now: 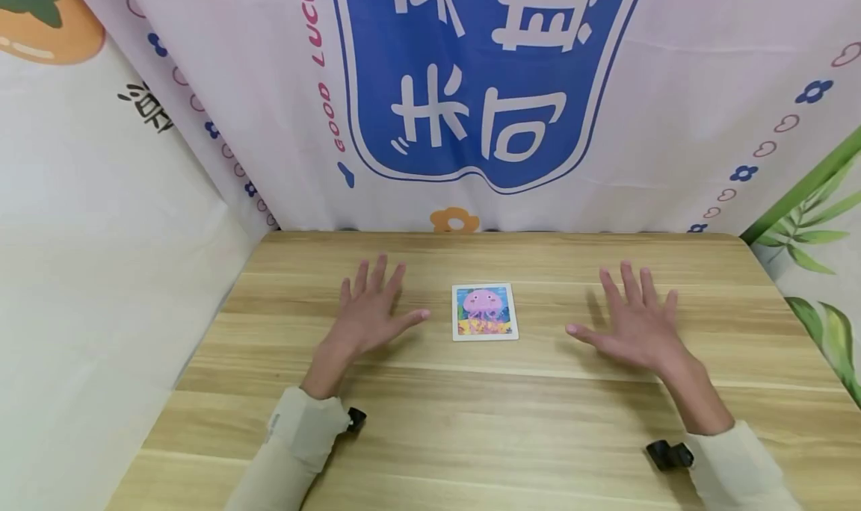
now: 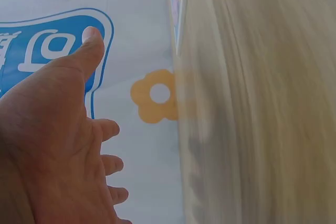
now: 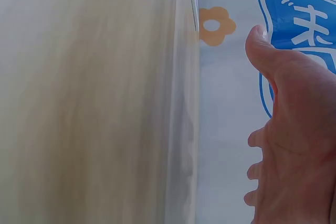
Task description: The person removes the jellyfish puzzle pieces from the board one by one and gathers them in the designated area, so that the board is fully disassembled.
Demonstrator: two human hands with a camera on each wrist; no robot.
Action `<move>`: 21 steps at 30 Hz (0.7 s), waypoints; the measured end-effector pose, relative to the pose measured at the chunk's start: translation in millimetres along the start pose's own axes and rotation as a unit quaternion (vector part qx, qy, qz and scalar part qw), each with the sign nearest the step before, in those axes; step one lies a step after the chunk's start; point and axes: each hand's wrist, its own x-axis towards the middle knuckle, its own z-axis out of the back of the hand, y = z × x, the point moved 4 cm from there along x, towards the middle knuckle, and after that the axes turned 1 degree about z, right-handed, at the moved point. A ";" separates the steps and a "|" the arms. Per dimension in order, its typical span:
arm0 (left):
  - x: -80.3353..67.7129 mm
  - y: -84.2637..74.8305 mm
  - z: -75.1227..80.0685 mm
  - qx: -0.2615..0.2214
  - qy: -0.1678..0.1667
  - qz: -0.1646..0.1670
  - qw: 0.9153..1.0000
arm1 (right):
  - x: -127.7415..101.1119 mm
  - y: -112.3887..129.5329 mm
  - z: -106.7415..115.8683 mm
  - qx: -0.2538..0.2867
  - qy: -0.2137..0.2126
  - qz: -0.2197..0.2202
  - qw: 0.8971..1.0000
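A wooden table (image 1: 471, 414) stood before the person, its far edge against a hanging backdrop cloth (image 1: 673, 85). One picture card (image 1: 484, 311) lay flat on the table, roughly midway across and nearer the far edge than the near one. The left hand (image 1: 366, 317) was positioned to the left of the card, near it but apart, fingers spread and pointing toward the backdrop. The right hand (image 1: 635, 324) was positioned to the right of the card, farther from it than the left. Further cloth panels hung at the table's left and right sides.
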 end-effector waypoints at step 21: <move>17.7 -43.7 -12.9 -0.182 0.032 -0.070 0.980 | 28.0 34.8 -9.3 0.164 -0.042 0.059 0.984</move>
